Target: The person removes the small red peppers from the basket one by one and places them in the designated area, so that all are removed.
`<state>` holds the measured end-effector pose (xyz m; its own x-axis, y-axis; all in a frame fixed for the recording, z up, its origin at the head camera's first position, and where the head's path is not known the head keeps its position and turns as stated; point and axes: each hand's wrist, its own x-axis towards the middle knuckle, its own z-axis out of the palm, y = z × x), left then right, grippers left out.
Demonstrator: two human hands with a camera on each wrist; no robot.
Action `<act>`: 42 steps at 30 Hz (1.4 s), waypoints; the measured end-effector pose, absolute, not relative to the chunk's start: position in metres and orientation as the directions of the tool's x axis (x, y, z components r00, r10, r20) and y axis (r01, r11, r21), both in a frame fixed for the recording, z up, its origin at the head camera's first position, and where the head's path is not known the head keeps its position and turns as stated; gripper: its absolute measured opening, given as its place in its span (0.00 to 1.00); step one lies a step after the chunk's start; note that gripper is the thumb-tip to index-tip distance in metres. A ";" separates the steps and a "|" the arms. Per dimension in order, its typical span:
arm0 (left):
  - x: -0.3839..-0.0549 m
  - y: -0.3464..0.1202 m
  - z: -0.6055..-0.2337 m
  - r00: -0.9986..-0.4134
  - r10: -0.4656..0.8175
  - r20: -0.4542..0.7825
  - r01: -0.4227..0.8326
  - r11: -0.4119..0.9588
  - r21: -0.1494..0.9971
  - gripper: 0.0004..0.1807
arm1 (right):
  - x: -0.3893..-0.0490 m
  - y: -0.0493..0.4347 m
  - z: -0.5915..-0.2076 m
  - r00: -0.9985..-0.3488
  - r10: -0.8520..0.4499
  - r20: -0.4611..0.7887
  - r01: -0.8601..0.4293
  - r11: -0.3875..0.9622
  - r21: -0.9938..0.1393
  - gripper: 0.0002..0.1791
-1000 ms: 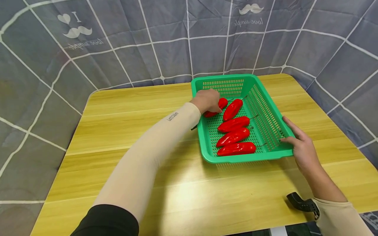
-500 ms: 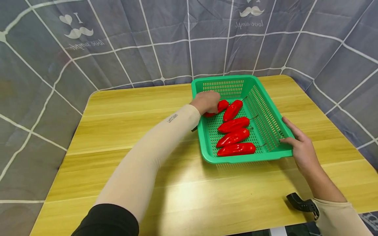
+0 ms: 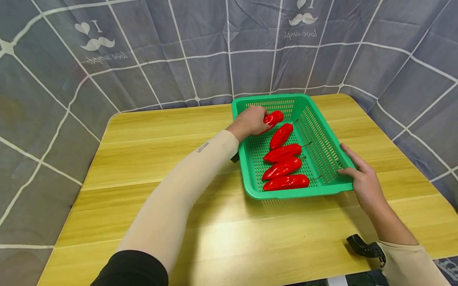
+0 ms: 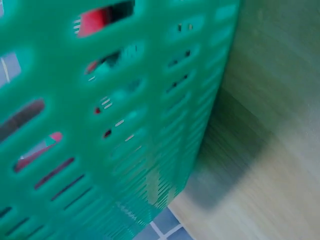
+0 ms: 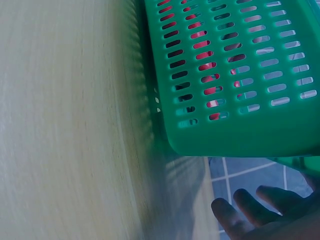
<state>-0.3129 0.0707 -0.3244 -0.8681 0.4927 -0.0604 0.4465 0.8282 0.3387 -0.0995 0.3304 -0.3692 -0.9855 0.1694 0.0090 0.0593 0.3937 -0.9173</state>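
Observation:
In the head view my left hand point(image 3: 252, 120) grips a red chili pepper point(image 3: 274, 117) at the back left of a green plastic basket point(image 3: 298, 194). The fingers hide part of this pepper. Several more glossy red peppers point(image 3: 282, 153) with thin dark stems lie in a row on the basket floor. My right hand point(image 3: 365, 180) holds the basket's front right corner, thumb over the rim and fingers along the outside. In the left wrist view the slotted basket wall point(image 4: 115, 95) hides the left hand. Fingers of the right hand point(image 5: 265, 212) show past the basket's edge in the right wrist view.
The basket stands on a wood-grain table point(image 3: 161, 159), right of its middle. A grey curtain point(image 3: 207, 75) with white grid lines hangs behind and at both sides. A black strap point(image 3: 365, 246) hangs by the right wrist.
The left hand has raised the pepper slightly and moved it toward the back right, turning at the wrist. The right hand keeps its hold on the basket; the other peppers stay put.

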 end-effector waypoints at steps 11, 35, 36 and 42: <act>-0.309 0.052 -0.327 -0.913 0.396 0.103 0.362 0.666 0.652 0.29 | -0.099 0.322 -0.369 -0.990 0.138 0.006 0.051 0.408 -0.911 0.32; -0.299 -0.047 -0.288 -0.961 0.080 0.266 0.277 0.328 0.903 0.29 | -0.098 0.326 -0.364 -0.994 0.112 -0.012 0.053 0.375 -0.925 0.29; -0.298 -0.053 -0.288 -0.962 0.070 0.262 0.270 0.333 0.903 0.29 | -0.098 0.326 -0.364 -0.994 0.109 -0.012 0.051 0.368 -0.929 0.29; -0.294 -0.091 -0.291 -0.973 0.004 0.232 0.216 0.386 0.897 0.31 | -0.099 0.327 -0.359 -0.995 0.100 -0.001 0.032 0.305 -0.952 0.29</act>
<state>-0.2939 -0.0915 -0.2912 -0.9726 0.0044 0.2323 0.2160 0.3856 0.8970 -0.0987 0.3272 -0.3593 -0.9949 0.1004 -0.0009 0.0317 0.3054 -0.9517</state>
